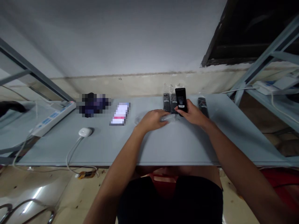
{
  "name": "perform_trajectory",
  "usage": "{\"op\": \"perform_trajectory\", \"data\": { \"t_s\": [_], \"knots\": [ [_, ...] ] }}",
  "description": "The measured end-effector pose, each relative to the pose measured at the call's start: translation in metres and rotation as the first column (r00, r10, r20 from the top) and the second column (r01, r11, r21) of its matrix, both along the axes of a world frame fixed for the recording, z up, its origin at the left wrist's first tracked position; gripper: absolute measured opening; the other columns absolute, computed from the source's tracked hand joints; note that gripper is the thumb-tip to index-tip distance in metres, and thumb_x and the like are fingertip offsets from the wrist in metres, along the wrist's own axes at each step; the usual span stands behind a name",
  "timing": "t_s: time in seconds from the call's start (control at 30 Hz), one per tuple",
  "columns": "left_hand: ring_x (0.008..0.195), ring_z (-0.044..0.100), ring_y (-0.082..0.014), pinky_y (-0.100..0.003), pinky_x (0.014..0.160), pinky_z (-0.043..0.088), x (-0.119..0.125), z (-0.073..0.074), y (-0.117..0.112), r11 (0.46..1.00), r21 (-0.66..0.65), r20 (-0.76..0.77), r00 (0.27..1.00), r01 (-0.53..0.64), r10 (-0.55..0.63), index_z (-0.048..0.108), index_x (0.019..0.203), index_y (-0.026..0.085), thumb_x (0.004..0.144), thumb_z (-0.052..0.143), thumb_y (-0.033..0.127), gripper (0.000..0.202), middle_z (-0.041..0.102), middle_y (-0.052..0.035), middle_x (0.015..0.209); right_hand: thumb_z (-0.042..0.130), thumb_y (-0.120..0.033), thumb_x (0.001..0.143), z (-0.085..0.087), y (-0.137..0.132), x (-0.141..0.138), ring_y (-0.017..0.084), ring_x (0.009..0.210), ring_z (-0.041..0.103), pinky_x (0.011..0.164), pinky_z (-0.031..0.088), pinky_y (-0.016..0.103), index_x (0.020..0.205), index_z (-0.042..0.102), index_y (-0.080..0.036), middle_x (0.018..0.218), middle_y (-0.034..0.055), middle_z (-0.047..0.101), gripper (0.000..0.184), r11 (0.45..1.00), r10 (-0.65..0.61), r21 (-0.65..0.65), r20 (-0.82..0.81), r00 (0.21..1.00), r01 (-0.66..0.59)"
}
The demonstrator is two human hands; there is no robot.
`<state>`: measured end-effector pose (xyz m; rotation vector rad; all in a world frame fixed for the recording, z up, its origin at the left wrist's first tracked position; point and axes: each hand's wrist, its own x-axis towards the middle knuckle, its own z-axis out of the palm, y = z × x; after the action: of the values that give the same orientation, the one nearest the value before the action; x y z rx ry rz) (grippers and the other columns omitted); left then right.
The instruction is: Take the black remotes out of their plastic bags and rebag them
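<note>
Black remote [181,99], judged light, rigid and slick-cased so best gripped along its long sides, stands upright near table's [163,146] far edge pinched at its lower end by right hand [193,114], left hand [153,119] closed on crinkly clear plastic sleeve [168,117], 3 more remotes [166,102] flat behind.

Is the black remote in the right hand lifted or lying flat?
Lifted. The right hand holds the black remote tilted up above the table, unlike the remotes lying flat behind.
</note>
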<state>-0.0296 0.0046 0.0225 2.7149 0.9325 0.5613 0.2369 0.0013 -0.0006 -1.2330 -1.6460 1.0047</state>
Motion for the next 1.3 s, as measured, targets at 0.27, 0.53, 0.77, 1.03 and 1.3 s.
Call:
{"op": "perform_trajectory", "data": {
  "t_s": [0.27,0.53,0.77,1.03,1.3],
  "knots": [
    [0.122,0.066,-0.0258,-0.046,0.107,0.052,0.009,0.005,-0.004,0.988,0.138,0.137,0.987,0.062,-0.081,0.067,0.134,0.026,0.098,0.066,0.049,0.043,0.072,-0.0084,0.129,0.083,-0.049,0.078,0.017,-0.006,-0.006,0.03,0.103,0.07,0.097,0.054,0.044,0.102,0.075,-0.023,0.103,0.007,0.077,0.037,0.964,-0.196,0.206,0.12,0.973,0.169],
    [0.133,0.057,-0.0274,-0.046,0.112,0.044,0.011,0.006,-0.001,0.955,0.296,0.094,0.996,-0.022,-0.006,0.061,0.141,0.026,0.098,0.066,0.028,0.044,0.066,-0.009,0.14,0.091,-0.053,0.068,0.016,-0.015,-0.022,0.027,0.086,0.075,0.086,0.063,0.045,0.098,0.076,-0.022,0.091,0.0048,0.078,0.046,0.993,-0.028,-0.12,-0.131,0.991,0.012],
    [0.123,0.063,-0.0248,-0.044,0.108,0.045,0.007,0.007,0.001,0.965,0.262,0.049,0.998,0.016,-0.029,0.061,0.142,0.028,0.102,0.06,0.028,0.04,0.069,-0.0073,0.137,0.092,-0.053,0.068,0.019,-0.017,-0.02,0.029,0.096,0.077,0.096,0.062,0.048,0.099,0.076,-0.024,0.102,0.0059,0.078,0.045,0.97,0.047,-0.22,-0.249,0.967,-0.104],
    [0.125,0.066,-0.0254,-0.043,0.104,0.049,0.001,0.004,0.004,0.975,0.223,0.064,0.998,-0.01,-0.005,0.062,0.142,0.027,0.103,0.06,0.033,0.04,0.07,-0.0076,0.138,0.088,-0.056,0.072,0.018,-0.015,-0.016,0.024,0.076,0.075,0.076,0.064,0.041,0.11,0.077,-0.024,0.092,0.0063,0.078,0.051,0.985,0.01,-0.17,-0.058,0.998,-0.02],
    [0.121,0.068,-0.028,-0.045,0.1,0.052,-0.011,0.004,0.011,0.97,0.217,0.046,0.994,-0.106,0.098,0.064,0.137,0.024,0.098,0.067,0.029,0.04,0.071,-0.007,0.137,0.086,-0.06,0.072,0.005,-0.003,-0.002,0.019,0.061,0.066,0.062,0.054,0.035,0.114,0.079,-0.021,0.076,0.0027,0.071,0.057,0.989,-0.145,0.054,0.127,0.981,0.139]
  ]
}}
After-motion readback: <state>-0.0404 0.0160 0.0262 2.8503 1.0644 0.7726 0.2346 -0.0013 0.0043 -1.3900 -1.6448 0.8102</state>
